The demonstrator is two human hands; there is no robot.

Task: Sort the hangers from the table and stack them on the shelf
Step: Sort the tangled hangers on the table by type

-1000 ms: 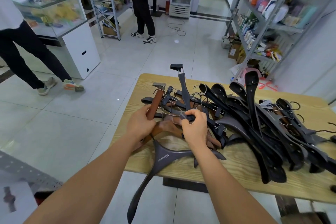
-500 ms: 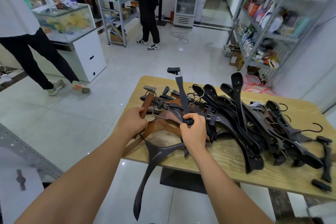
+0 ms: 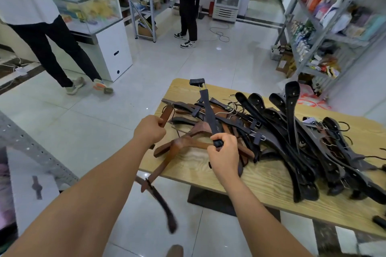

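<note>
**A:** What sits closest?

**B:** A dark curved hanger (image 3: 165, 208), blurred, below the near edge of the desk (image 3: 261, 185). Its upper end meets the tip of a brown one, and I can't tell if they are hooked together.

**A:** And the hands?

**B:** The left hand (image 3: 149, 130) is curled tight round the end of a brown wooden bar (image 3: 167, 115) at the desk's left corner. The right hand (image 3: 224, 156) is clamped on the lower end of a dark clip hanger (image 3: 207, 110). That hanger tilts up out of the heap, with a square clip at its top.

**A:** What lies between them?

**B:** Brown wooden hangers (image 3: 183, 146), reddish and broad-shouldered. One arm juts out past the desk edge.

**A:** Further back?

**B:** A pile of black hangers (image 3: 292, 142), thick and glossy with rounded ends and thin wire hooks. They overlap across the right half of the desk, and several ends are propped upward.

**A:** Beyond the desk?

**B:** Pale floor tiles, then a metal shelf (image 3: 334, 33) of packaged goods on the right. On the left is a glass display case (image 3: 89, 6), and two people stand farther off.
</note>
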